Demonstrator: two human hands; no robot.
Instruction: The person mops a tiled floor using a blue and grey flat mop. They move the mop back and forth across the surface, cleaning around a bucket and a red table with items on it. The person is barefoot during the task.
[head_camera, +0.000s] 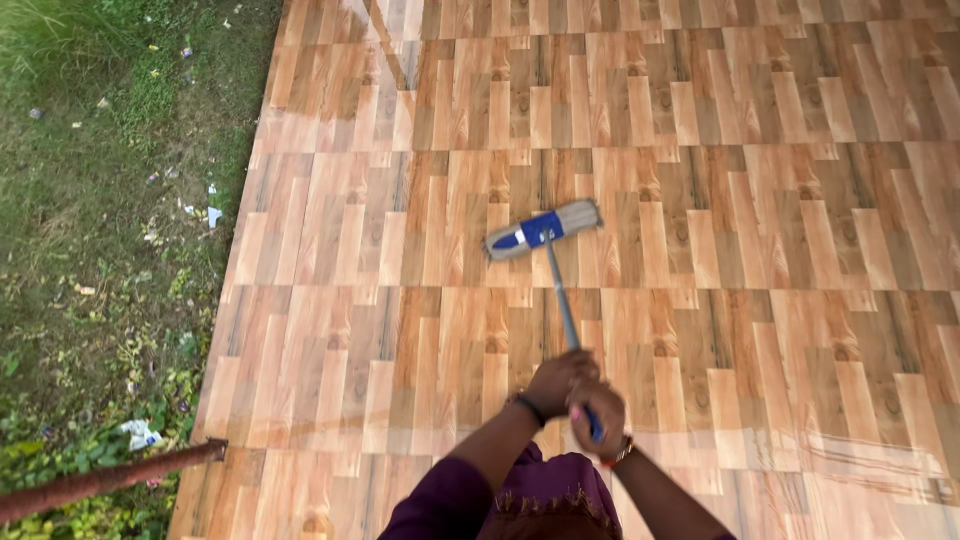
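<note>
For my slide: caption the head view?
Both hands grip a mop on a wood-patterned floor beside grass.

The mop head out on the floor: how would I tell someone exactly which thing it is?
Start at the wood-pattern floor right of the grass. Follow the thin handle up from both hands, left hand and right hand, to the mop head. It is a flat pale bar with a blue middle clamp, alone on the boards.

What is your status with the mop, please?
Left hand and right hand both gripping mop handle. Mop head flat on wood-pattern floor. Nothing in its way.
</note>
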